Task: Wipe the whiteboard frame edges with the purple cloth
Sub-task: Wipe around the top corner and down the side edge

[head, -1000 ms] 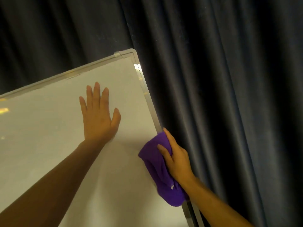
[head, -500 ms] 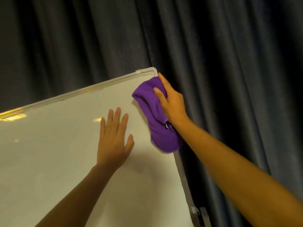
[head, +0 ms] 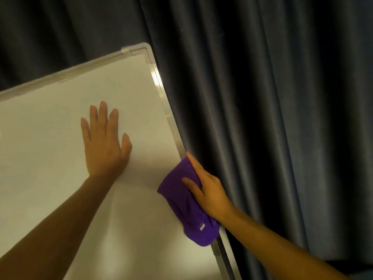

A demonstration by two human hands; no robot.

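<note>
behind everything hangs a dark pleated curtain (head: 262, 118), just past the outer side of the cloth-holding hand. well above and to the inner side of that grip spreads the whiteboard (head: 50, 148), its silver frame (head: 171, 126) running up from the grip to the rounded top corner. the left hand (head: 105, 146) lies flat and open on the board face, fingers spread, gripping nothing, level with and inward of the grip. the right hand (head: 207, 190) presses the purple cloth (head: 185, 207) against the right frame edge, thumb on the board side and fingers apparently wrapped round the outer side, so the cloth straddles the rail. judging by this, the right-edge pass is under way, about mid-height. next, the stretch of rail below the grip needs covering, keeping pressure even and the cloth folded over the edge without snagging the curtain.
</note>
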